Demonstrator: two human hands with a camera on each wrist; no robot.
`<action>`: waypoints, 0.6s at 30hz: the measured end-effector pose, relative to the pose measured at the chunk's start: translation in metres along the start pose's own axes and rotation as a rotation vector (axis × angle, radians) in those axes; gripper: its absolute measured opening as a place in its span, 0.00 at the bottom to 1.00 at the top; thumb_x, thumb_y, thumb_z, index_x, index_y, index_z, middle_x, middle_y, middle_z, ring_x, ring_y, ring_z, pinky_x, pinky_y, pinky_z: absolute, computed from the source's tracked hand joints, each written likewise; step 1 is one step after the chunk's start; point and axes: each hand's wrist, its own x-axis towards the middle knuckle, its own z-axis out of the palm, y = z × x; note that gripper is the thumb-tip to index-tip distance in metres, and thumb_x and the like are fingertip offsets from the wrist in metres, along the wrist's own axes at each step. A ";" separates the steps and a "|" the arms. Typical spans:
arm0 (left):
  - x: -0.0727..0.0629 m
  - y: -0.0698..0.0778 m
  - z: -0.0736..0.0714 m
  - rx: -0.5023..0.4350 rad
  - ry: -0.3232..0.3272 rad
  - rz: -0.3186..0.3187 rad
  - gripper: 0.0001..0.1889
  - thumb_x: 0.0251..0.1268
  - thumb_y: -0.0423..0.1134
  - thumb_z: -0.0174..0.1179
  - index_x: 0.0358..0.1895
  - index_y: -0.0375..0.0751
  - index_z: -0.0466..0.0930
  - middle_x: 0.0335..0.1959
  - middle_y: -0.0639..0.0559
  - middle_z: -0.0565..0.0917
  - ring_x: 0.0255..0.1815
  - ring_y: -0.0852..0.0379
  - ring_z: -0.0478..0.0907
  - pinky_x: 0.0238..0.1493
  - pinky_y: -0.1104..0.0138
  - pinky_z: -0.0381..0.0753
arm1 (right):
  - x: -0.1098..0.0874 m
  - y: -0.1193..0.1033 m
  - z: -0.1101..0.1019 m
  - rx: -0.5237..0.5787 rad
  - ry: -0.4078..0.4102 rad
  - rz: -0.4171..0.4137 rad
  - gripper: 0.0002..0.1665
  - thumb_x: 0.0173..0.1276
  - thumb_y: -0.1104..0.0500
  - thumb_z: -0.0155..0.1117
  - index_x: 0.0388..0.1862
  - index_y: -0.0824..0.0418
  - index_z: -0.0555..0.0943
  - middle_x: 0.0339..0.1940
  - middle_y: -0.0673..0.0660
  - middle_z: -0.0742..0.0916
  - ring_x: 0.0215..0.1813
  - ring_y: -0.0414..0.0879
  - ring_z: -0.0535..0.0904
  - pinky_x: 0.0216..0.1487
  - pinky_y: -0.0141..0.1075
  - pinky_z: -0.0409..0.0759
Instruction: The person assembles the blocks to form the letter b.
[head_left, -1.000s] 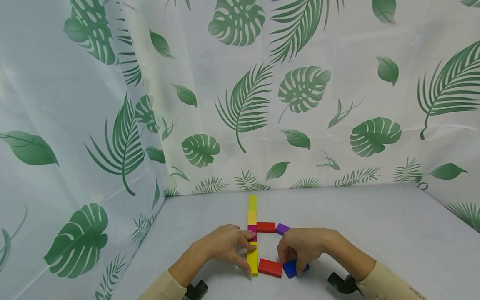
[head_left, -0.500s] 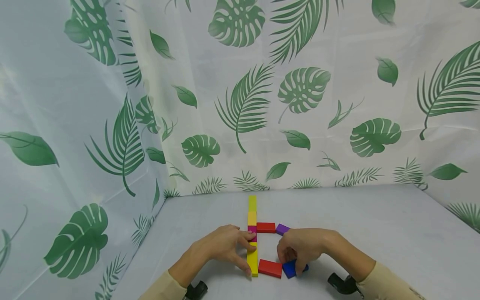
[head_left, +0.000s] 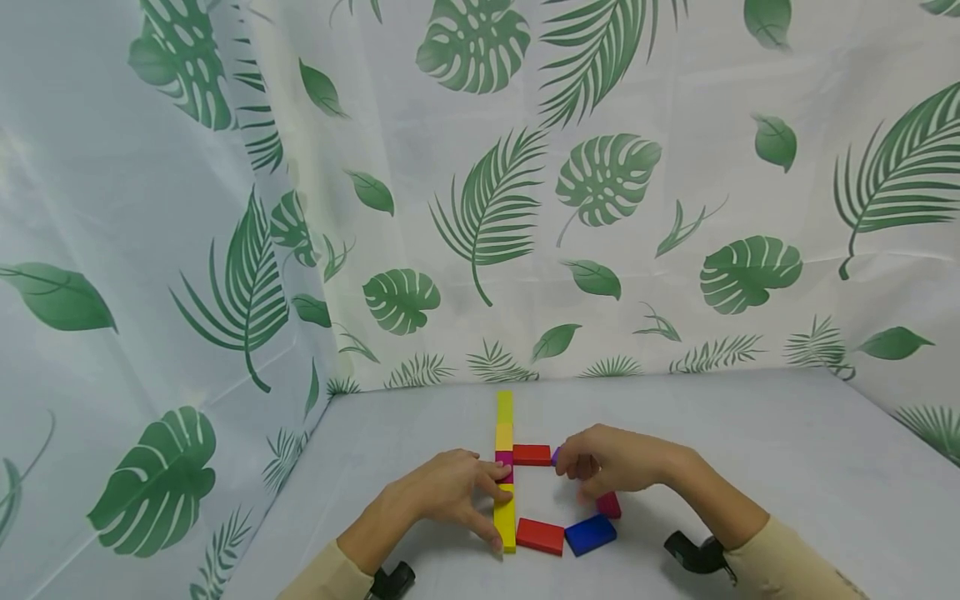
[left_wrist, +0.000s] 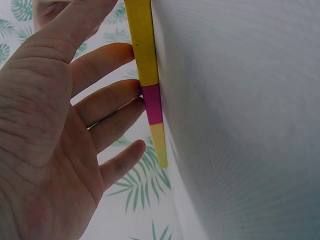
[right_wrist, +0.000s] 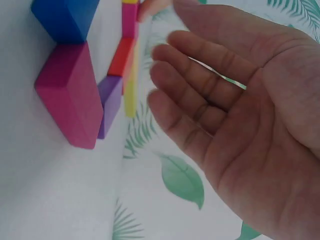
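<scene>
A straight row of yellow blocks [head_left: 505, 407], with one magenta block [left_wrist: 153, 104] among them, runs away from the person. My left hand [head_left: 450, 487] lies along its left side, fingertips touching the row, thumb by the nearest yellow block [head_left: 505, 529]. To the right, a far red block [head_left: 532, 455], a purple block [right_wrist: 111, 106], a second magenta block [right_wrist: 70, 97], a blue block [head_left: 591, 534] and a near red block [head_left: 540, 537] form a rounded loop against the row. My right hand [head_left: 626, 458] hovers over the loop's right side with loosely bent fingers, holding nothing, and partly hides the purple and magenta blocks.
The blocks lie on a white-covered table [head_left: 750, 450]. Leaf-printed cloth [head_left: 480, 333] hangs behind it and along the left. Black wrist-worn devices show at both wrists, including one by the right sleeve [head_left: 787, 562].
My right hand has let go of the blue block and moved up and away from it, uncovering the blue block and part of the second magenta one. The left hand has stayed still.
</scene>
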 end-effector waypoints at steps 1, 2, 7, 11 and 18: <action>0.000 0.000 0.000 0.003 0.002 0.002 0.33 0.48 0.73 0.72 0.59 0.69 0.86 0.70 0.68 0.79 0.71 0.62 0.75 0.69 0.57 0.77 | 0.000 0.001 -0.001 -0.002 0.019 -0.007 0.17 0.67 0.57 0.76 0.54 0.53 0.87 0.44 0.49 0.89 0.43 0.39 0.82 0.46 0.29 0.84; 0.000 -0.001 0.000 0.006 0.004 0.003 0.33 0.48 0.73 0.72 0.59 0.70 0.86 0.70 0.68 0.79 0.71 0.62 0.75 0.69 0.57 0.77 | 0.000 0.002 -0.003 -0.010 0.039 -0.014 0.17 0.67 0.55 0.76 0.54 0.52 0.87 0.45 0.49 0.89 0.44 0.40 0.82 0.47 0.30 0.84; 0.000 -0.002 0.001 0.008 0.004 -0.001 0.33 0.47 0.75 0.72 0.59 0.71 0.86 0.70 0.69 0.79 0.70 0.61 0.75 0.69 0.56 0.77 | -0.002 0.007 -0.008 -0.043 0.165 0.014 0.19 0.69 0.49 0.74 0.56 0.51 0.86 0.51 0.52 0.88 0.53 0.50 0.82 0.49 0.40 0.87; 0.000 -0.003 0.001 0.003 0.001 -0.007 0.33 0.46 0.75 0.72 0.58 0.72 0.86 0.70 0.70 0.78 0.69 0.61 0.75 0.68 0.57 0.77 | -0.005 0.011 -0.012 -0.047 0.239 0.042 0.21 0.68 0.46 0.74 0.57 0.50 0.84 0.54 0.54 0.87 0.57 0.55 0.81 0.47 0.40 0.88; 0.000 -0.002 0.000 0.005 0.010 0.003 0.33 0.49 0.76 0.70 0.58 0.70 0.87 0.70 0.68 0.79 0.71 0.60 0.75 0.71 0.55 0.77 | -0.006 0.016 -0.013 -0.054 0.275 0.050 0.21 0.68 0.45 0.74 0.57 0.49 0.84 0.52 0.48 0.87 0.58 0.54 0.81 0.46 0.36 0.87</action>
